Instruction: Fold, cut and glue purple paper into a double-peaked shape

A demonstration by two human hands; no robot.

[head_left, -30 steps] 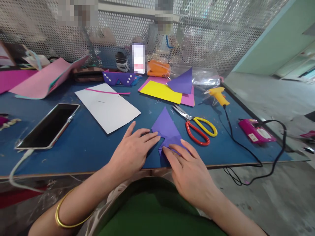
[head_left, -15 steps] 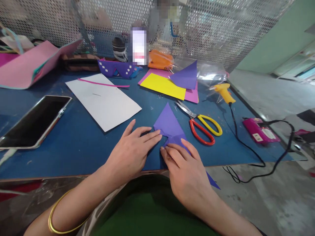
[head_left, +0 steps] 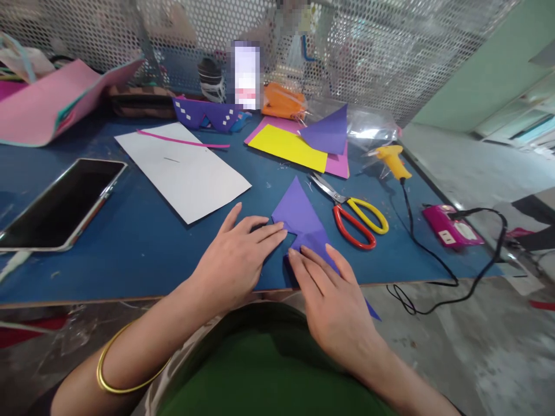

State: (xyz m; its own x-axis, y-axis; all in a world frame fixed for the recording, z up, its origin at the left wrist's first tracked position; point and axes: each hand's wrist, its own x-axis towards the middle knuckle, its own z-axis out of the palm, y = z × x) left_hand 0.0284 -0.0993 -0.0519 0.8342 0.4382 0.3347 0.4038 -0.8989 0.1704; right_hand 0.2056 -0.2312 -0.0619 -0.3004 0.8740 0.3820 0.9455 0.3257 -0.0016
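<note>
Both your hands lie flat, palms down, on the purple paper (head_left: 301, 216) near the front edge of the blue table (head_left: 143, 242). Your left hand (head_left: 236, 260) has its fingers stretched and a little spread, the tips pressing the left side of the paper. Your right hand (head_left: 333, 300) covers the lower part, fingers straight and close together, pointing away from you; it grips nothing. The paper's point shows toward the scissors (head_left: 353, 216), which lie just beside it. One corner of the paper hangs past the table edge, below your right hand
</note>
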